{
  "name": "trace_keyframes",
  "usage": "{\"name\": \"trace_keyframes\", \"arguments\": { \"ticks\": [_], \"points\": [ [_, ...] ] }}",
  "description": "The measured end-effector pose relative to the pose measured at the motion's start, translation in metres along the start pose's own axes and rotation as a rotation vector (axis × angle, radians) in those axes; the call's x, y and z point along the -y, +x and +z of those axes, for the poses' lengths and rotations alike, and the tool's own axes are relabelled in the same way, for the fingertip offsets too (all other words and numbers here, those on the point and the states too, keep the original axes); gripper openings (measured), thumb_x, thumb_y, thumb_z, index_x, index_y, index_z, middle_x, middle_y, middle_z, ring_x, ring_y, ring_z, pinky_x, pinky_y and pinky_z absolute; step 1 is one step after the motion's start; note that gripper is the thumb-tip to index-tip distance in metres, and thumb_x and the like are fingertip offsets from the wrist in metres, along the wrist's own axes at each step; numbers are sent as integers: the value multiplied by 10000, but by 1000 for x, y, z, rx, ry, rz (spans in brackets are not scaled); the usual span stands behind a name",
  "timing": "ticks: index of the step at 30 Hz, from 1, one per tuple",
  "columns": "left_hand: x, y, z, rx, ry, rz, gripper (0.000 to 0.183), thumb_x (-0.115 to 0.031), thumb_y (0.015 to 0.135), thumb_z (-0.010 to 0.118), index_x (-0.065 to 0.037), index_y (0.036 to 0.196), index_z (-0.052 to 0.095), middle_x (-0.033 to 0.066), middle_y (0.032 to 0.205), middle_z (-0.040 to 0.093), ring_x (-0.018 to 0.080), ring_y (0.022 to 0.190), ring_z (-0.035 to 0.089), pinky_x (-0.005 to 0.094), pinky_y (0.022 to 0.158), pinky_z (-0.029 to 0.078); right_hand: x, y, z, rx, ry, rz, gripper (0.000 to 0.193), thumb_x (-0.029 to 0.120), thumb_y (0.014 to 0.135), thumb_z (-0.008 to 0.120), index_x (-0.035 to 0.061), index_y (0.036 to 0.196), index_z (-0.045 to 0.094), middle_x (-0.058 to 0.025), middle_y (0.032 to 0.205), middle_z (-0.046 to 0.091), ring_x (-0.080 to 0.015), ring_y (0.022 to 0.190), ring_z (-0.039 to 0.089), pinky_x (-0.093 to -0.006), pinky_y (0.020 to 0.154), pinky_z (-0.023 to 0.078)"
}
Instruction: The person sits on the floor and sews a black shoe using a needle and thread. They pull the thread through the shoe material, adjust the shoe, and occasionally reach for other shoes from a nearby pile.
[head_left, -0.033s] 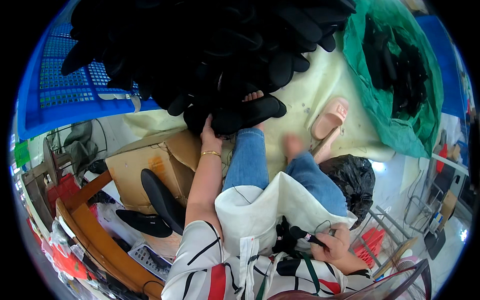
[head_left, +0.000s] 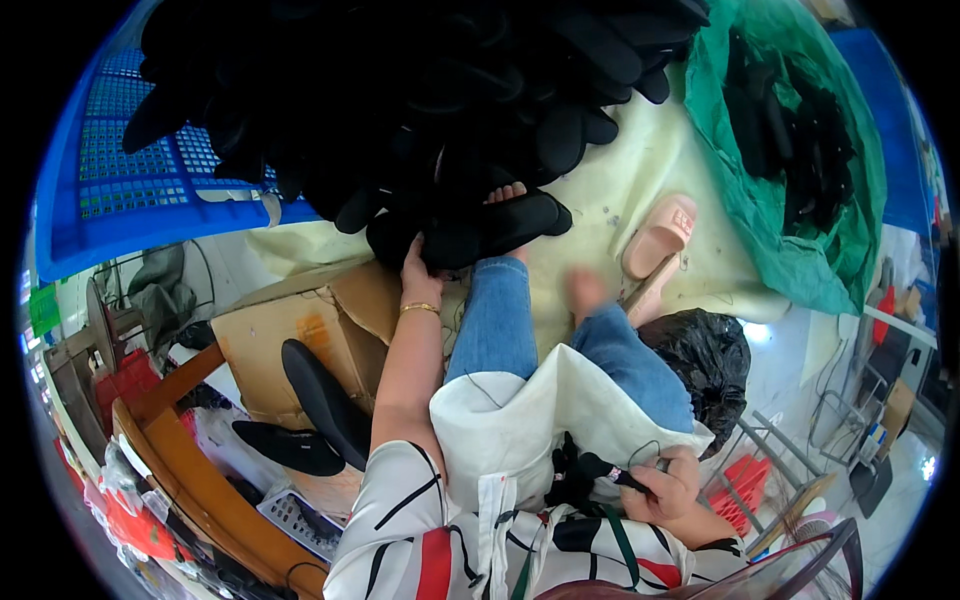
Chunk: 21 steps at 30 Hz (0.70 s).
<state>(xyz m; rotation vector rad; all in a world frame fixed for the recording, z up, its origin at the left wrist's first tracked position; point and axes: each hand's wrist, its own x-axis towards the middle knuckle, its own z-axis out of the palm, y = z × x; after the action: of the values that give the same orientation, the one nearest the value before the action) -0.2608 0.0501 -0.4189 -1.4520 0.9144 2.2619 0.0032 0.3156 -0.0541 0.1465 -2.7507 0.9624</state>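
My left hand (head_left: 416,262) reaches forward to the edge of a large heap of black sole-shaped padded pieces (head_left: 480,85). Its thumb rests against one dark padded piece (head_left: 450,240) and the other fingers are hidden by it, apparently gripping it. Over my lap, my right hand (head_left: 668,488) pinches a narrow black strap (head_left: 612,470) with a small pale-and-pink patch. More black straps (head_left: 566,470) lie bunched on the white apron (head_left: 490,415) beside it. A thin dark thread loops above the right fingers.
A blue plastic crate (head_left: 75,225) stands at the far left, a cardboard box (head_left: 270,345) nearer. Two black padded pieces (head_left: 325,400) lean by it. At right are a green sack (head_left: 850,250) of black pieces, pink slides (head_left: 650,240) and a black plastic bag (head_left: 715,360). My bare feet rest ahead.
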Motion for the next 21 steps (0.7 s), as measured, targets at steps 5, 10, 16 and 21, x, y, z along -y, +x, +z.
{"name": "trace_keyframes", "arguments": {
  "ticks": [5,10,16,21],
  "points": [
    [4,-38,-4,193,-182,8,381,-252,903,626,-49,1224,602,108,1196,649,283,1121,613,425,969,514,-3,-3,4,-32,59,-10,310,88,642,745,74,934,642,-81,727,584,-241,623,513,-337,593,382],
    [-6,-153,46,483,-112,-23,400,-201,873,536,-8,1218,593,125,1174,654,280,1083,625,414,964,517,7,7,1,21,-18,6,435,200,609,832,151,1000,648,14,807,546,-201,694,530,-316,600,408],
    [-20,-115,66,490,137,338,409,-76,738,557,25,1130,616,126,1105,674,267,1032,637,389,949,517,-15,-2,0,18,48,-64,444,187,599,844,142,995,650,22,798,535,-188,684,518,-301,590,402],
    [-24,-140,156,716,1310,516,492,-92,616,669,34,1091,634,166,1167,656,301,1056,633,362,926,510,-10,-3,-3,29,68,-31,452,200,587,861,141,986,656,22,800,539,-174,671,506,-288,572,390]
  ]
}}
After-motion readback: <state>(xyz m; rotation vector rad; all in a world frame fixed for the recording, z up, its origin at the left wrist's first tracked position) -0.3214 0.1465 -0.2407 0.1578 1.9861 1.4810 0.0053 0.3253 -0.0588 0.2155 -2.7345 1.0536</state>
